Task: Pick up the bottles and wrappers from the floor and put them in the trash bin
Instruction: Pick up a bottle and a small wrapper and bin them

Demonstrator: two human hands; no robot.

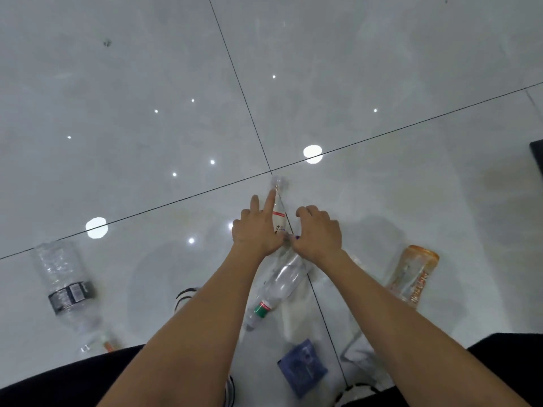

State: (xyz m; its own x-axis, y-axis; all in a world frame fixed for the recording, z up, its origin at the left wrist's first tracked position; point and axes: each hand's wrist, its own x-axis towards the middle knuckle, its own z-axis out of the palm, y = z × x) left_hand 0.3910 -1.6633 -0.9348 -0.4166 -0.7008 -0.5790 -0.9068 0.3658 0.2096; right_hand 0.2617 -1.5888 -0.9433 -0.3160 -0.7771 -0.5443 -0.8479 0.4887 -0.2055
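Head view: you have four bottles and one blue wrapper (pixel 302 367) lying on the tiled floor (pixel 147 83).

1. White-and-red-label bottle (pixel 279 218): lies just below the crossing of the tile joints, cap pointing away from you. Both your hands are on it.
2. Green-ring bottle (pixel 279 284): lies between your forearms.
3. Black-label bottle (pixel 66 286): lies well to the left.
4. Orange bottle (pixel 411 277): lies to the right.

Left hand (pixel 258 227): two fingers straight, the index along the bottle neck. Right hand (pixel 318 233): fingers curled beside the bottle body. You cannot tell whether either grip actually holds the bottle.
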